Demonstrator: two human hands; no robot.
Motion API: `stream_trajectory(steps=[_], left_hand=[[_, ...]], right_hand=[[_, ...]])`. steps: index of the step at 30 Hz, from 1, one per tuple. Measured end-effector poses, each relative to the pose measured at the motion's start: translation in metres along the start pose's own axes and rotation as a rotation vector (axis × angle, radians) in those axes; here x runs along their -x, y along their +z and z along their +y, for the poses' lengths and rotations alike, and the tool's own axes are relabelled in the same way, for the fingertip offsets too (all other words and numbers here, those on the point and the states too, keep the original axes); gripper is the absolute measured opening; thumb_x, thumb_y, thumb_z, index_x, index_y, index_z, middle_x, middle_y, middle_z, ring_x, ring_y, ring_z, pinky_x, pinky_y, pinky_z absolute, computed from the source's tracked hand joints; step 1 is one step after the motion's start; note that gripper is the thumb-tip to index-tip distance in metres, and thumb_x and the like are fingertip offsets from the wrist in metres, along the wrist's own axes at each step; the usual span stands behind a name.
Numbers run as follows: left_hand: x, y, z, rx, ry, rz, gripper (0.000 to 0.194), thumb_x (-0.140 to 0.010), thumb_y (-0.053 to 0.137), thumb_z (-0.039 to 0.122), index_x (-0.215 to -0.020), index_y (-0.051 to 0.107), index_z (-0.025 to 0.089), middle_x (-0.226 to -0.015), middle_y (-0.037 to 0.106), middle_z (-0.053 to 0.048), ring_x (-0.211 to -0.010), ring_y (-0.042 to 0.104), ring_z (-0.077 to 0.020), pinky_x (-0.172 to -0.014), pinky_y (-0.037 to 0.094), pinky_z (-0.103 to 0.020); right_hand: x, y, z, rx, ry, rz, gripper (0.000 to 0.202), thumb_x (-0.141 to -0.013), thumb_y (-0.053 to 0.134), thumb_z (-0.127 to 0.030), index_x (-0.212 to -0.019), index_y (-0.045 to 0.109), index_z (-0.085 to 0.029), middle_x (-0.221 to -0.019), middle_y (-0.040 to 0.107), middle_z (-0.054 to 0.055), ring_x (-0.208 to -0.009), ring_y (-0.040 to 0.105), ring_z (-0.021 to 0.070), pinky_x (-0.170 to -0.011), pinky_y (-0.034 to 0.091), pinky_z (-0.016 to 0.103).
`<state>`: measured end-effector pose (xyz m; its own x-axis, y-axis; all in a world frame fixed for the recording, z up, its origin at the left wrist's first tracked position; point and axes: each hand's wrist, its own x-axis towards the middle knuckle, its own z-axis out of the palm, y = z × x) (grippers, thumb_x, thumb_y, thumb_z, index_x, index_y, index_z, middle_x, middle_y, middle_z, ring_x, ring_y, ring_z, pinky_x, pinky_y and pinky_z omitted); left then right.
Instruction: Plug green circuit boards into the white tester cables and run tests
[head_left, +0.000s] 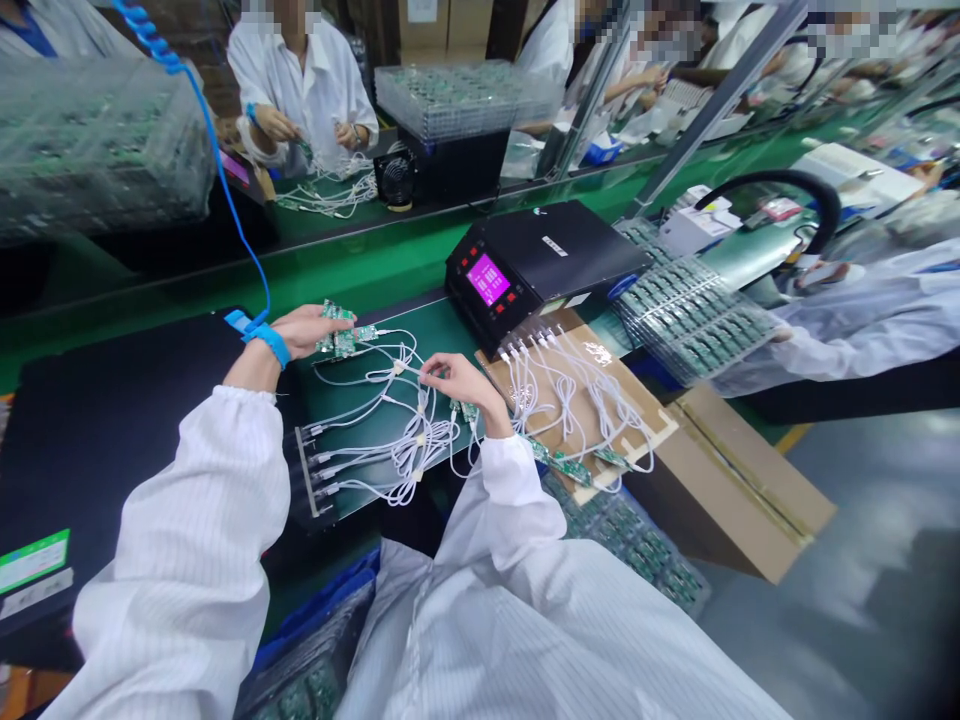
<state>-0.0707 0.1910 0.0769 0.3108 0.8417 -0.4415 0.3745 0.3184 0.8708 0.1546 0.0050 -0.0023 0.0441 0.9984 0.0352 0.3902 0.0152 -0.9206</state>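
My left hand (301, 330), with a blue wrist strap (271, 342) around its wrist, is closed on several green circuit boards (339, 342). A white cable runs to the right from one of them. My right hand (463, 382) pinches a white cable (411, 371) between thumb and fingertips, beside a tied bundle. Below lie more bundled white cables (415, 445), plugged into a connector panel (307, 470) on the left. Part of another green circuit board (469, 411) shows under my right hand.
A black tester (555, 255) with a purple screen has cables running onto a cardboard sheet (577, 400). Boards lie at its edge. A large black box (142, 400) stands left, a carton (742, 490) right. Nearby a co-worker's sleeve (862, 320) reaches toward a board tray (694, 310).
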Motion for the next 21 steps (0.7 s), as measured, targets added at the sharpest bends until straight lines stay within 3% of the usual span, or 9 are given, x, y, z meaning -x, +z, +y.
stream_trajectory(steps=[4,9,17,21], left_hand=[[0.007,0.006,0.001,-0.072,-0.023,-0.112,0.034,-0.049,0.100,0.022,-0.072,0.076,0.014,-0.080,0.079,-0.010,-0.073,0.074,-0.0231,-0.068,0.061,-0.031],[0.014,0.022,-0.002,-0.017,0.003,-0.195,0.039,-0.043,0.103,0.025,-0.067,0.075,0.013,-0.080,0.079,-0.010,-0.076,0.076,-0.0224,-0.076,0.065,-0.032],[0.017,0.027,-0.002,0.022,0.020,-0.198,0.045,-0.038,0.104,0.030,-0.068,0.077,0.011,-0.082,0.079,-0.012,-0.077,0.076,-0.0213,-0.074,0.066,-0.030],[0.019,0.026,0.001,0.007,0.038,-0.195,0.046,-0.037,0.105,0.031,-0.068,0.076,0.011,-0.081,0.078,-0.011,-0.073,0.073,-0.0192,-0.069,0.066,-0.028]], right_hand=[[0.000,0.018,-0.005,-0.059,-0.075,0.035,0.020,-0.087,0.072,-0.037,-0.092,0.074,-0.018,-0.092,0.076,0.003,-0.086,0.067,0.0164,-0.074,0.047,0.027],[-0.002,0.045,-0.006,-0.090,-0.194,0.076,0.019,-0.092,0.069,-0.037,-0.099,0.073,-0.020,-0.102,0.076,0.004,-0.094,0.069,0.0179,-0.086,0.052,0.030],[0.001,0.060,-0.008,-0.167,-0.251,0.148,0.021,-0.094,0.067,-0.041,-0.099,0.070,-0.021,-0.100,0.074,0.004,-0.093,0.070,0.0179,-0.091,0.055,0.031],[-0.001,0.067,-0.009,-0.247,-0.219,0.313,0.026,-0.095,0.066,-0.047,-0.098,0.071,-0.022,-0.100,0.074,0.004,-0.093,0.071,0.0180,-0.090,0.056,0.030]])
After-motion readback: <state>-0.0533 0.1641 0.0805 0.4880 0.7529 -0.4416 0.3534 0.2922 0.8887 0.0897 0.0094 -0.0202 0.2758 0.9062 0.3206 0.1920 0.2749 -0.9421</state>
